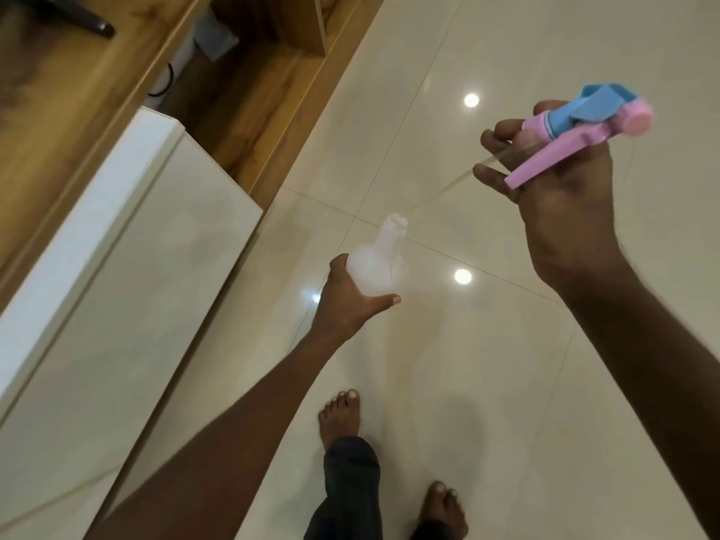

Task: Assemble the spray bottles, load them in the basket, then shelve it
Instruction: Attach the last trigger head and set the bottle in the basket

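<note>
Standing barefoot on glossy tile floor (448, 383); white cabinet (117, 247) as landmark, its long edge running diag. at left w/ wooden shelving (241, 103) behind it. Left hand (346, 302) just right of cabinet's corner, fingers & thumb curled round translucent bottle (378, 267), open neck tilted up, uncapped. Right hand (561, 196) well right of cabinet, raised, gripping pink-blue spray head (576, 126); clear dip tube (495, 159) pointing down-left toward bottle, well apart from neck. Open floor btwn cabinet edge & feet (343, 418).
</note>
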